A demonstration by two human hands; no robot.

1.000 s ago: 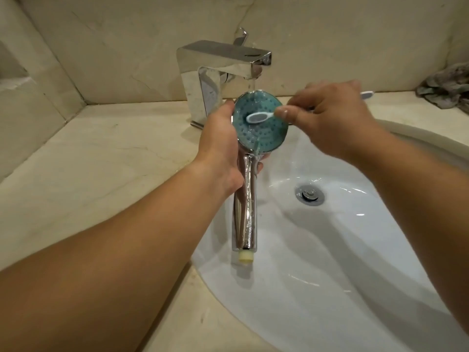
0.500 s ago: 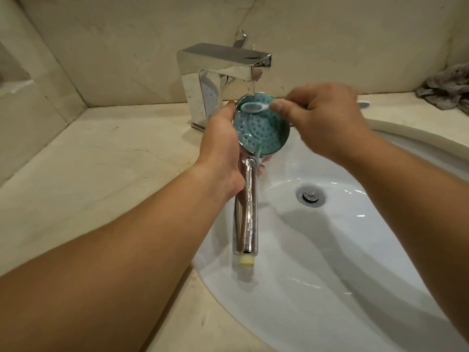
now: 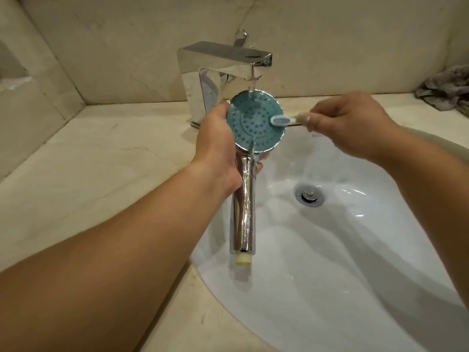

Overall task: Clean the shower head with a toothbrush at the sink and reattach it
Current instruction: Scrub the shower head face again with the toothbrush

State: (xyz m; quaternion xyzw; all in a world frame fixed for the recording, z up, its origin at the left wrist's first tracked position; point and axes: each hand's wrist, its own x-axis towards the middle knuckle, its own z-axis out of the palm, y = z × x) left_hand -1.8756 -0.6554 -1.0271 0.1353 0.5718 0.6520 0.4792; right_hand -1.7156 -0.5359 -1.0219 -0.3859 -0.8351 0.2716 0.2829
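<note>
A chrome shower head (image 3: 250, 123) with a round teal nozzle face is held up over the white sink (image 3: 342, 262), its handle pointing toward me. My left hand (image 3: 218, 151) grips it at the neck, just below the face. My right hand (image 3: 347, 123) pinches a white toothbrush (image 3: 284, 120), and the bristle end lies on the right edge of the teal face. Water from the chrome faucet (image 3: 225, 69) falls on the top of the face and runs down the handle.
The sink drain (image 3: 309, 195) sits right of the handle. A beige stone counter (image 3: 101, 168) surrounds the basin, with a wall behind the faucet. A crumpled grey cloth (image 3: 446, 90) lies at the back right corner.
The toothbrush head has moved from the top of the teal face down to its right edge, and my right hand has shifted right. My left hand keeps the shower head under the water stream.
</note>
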